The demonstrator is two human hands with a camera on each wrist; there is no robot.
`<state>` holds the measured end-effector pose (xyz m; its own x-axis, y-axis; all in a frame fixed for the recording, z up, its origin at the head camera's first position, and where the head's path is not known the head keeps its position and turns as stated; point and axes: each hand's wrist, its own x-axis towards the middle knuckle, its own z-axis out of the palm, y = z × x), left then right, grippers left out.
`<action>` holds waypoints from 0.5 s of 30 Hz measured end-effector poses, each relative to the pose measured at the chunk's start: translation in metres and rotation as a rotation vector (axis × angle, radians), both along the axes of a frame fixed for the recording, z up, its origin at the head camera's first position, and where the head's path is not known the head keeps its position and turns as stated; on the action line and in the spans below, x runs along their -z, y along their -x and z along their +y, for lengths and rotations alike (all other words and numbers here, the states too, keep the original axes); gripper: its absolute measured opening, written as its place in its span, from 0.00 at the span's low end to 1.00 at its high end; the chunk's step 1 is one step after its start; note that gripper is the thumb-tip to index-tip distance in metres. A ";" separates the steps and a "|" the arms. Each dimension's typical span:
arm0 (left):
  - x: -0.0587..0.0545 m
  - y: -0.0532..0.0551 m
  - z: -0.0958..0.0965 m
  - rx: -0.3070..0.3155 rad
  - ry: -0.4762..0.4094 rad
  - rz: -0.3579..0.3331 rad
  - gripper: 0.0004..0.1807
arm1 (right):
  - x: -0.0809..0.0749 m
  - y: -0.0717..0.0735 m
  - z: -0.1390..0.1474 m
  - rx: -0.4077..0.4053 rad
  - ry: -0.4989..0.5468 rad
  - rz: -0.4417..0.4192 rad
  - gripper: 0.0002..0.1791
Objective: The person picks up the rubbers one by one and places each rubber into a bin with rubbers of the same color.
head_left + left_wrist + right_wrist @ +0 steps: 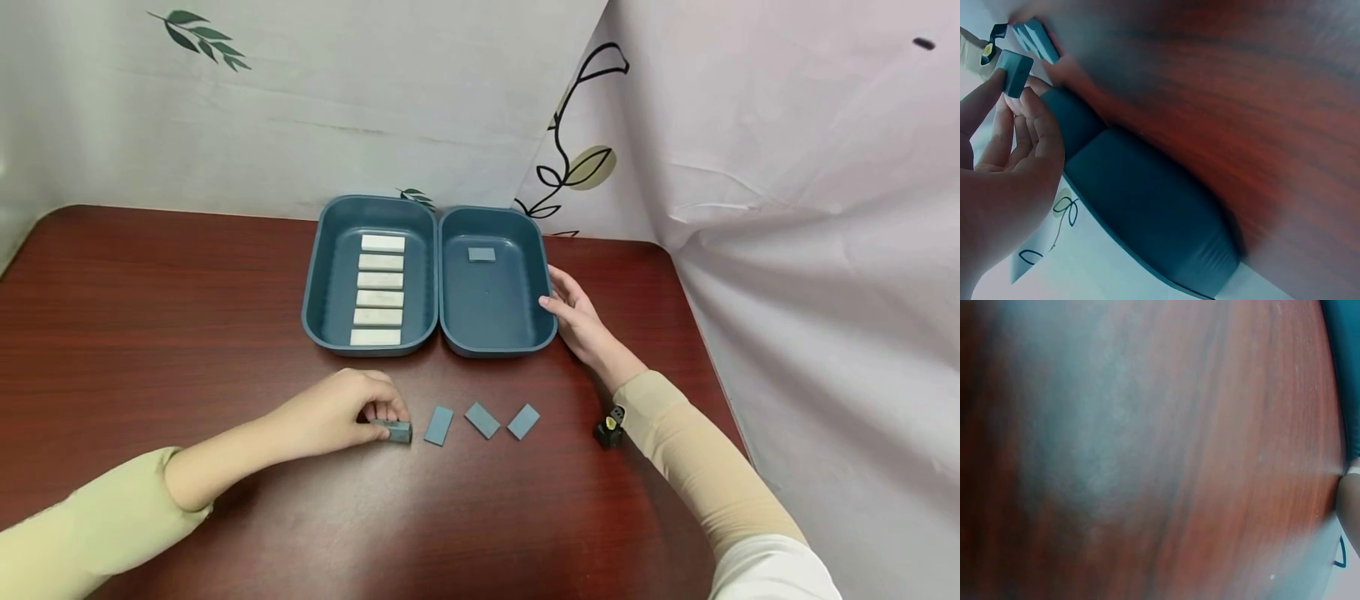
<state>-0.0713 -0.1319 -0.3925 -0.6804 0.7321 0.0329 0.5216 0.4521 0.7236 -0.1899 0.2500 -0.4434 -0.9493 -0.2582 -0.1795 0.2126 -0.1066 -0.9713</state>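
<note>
My left hand (pixel 348 412) pinches a small blue-grey rectangular tile (pixel 397 431) between thumb and fingers, low over the table in front of the trays. In the left wrist view the same tile (pixel 1015 73) sticks out past the thumb tip. My right hand (pixel 581 321) holds the right side of the right blue tray (pixel 497 350), its thumb over the rim and its fingers along the outer wall. Inside that tray lies one blue-grey tile (pixel 482 255). Three more blue-grey tiles lie on the table, the nearest (pixel 438 426) just right of the left hand.
The left blue tray (pixel 318 283) adjoins the right one and holds a column of several white tiles (pixel 380 281). Both stand on a reddish-brown wooden table (pixel 187 333). Pale curtains (pixel 337 100) hang behind it and to the right. A small black device (pixel 609 427) is at the right wrist.
</note>
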 end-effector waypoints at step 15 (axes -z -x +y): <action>-0.021 0.025 0.035 -0.055 -0.052 0.027 0.13 | -0.001 -0.001 0.000 -0.013 -0.008 0.002 0.37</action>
<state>-0.0961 -0.0966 -0.3716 -0.7180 0.6904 0.0886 0.5166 0.4433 0.7325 -0.1893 0.2501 -0.4422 -0.9463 -0.2686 -0.1799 0.2121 -0.0962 -0.9725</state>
